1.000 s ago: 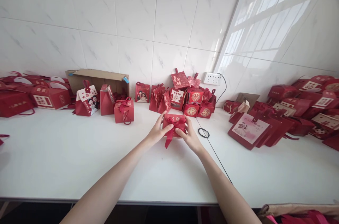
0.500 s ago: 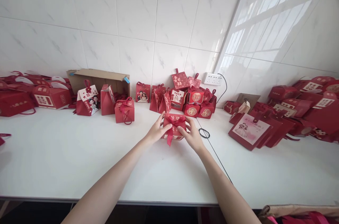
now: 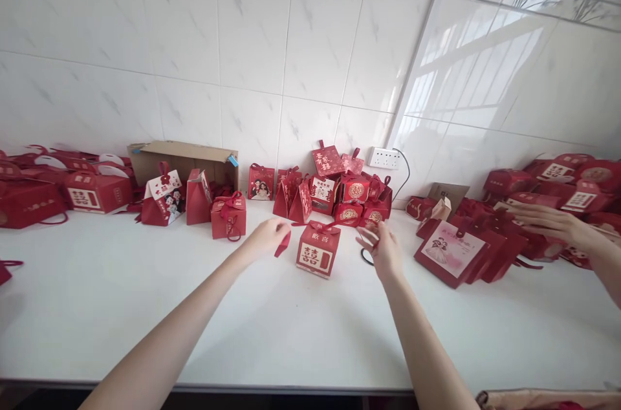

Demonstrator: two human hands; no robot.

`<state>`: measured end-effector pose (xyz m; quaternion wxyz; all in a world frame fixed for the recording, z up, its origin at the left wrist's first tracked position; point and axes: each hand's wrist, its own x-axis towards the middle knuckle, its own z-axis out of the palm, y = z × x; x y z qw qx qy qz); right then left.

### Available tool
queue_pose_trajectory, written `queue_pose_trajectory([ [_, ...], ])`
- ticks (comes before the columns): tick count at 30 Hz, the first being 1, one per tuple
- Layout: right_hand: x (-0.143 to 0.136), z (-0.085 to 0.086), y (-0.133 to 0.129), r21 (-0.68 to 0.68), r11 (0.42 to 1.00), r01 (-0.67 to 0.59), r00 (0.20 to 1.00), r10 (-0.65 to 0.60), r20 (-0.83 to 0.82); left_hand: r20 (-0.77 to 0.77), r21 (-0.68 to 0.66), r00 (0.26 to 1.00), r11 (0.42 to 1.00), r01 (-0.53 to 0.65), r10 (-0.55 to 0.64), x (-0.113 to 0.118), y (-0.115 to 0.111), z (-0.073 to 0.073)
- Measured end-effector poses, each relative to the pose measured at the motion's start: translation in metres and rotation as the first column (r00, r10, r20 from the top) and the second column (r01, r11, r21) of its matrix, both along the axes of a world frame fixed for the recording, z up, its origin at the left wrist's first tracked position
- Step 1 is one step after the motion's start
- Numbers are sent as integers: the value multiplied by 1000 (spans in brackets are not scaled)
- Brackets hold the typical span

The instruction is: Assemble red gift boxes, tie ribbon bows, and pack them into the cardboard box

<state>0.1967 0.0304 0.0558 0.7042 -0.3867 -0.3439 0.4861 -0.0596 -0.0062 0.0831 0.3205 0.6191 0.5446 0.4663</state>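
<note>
A red gift box with gold and white characters stands on the white table between my hands. Across its top lies a red ribbon, its bow no longer showing; the left end is pinched in my left hand. To the right of the box, apart from it, my right hand is raised with thumb and forefinger together and the other fingers spread. What its fingertips hold, if anything, is too small to make out. Behind it lies a black cable loop.
Another person's hand reaches in from the right over stacked red boxes and flat red bags. Several small gift boxes, a cardboard box and a power strip line the tiled wall.
My hands have moved apart from the box, and its bow has come undone, with the ribbon drawn left. The view has tilted upward. Another person's hand has appeared on the right.
</note>
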Motion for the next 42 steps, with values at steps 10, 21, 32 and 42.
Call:
queue_pose_trajectory([
  [10,-5,66,-40,158,972,-176,984,179,-6,676,-31,713,961,276,-183,-6,-26,48],
  [21,21,48,-118,-55,933,-356,804,336,491,365,-287,871,850,441,-329,-18,-73,25],
  [32,0,36,-138,-130,917,-377,82,173,982,-311,-521,735,755,398,-602,5,-96,34],
  [42,-4,56,-156,-194,853,-484,162,305,938,-572,-153,705,899,410,-419,11,-88,48],
])
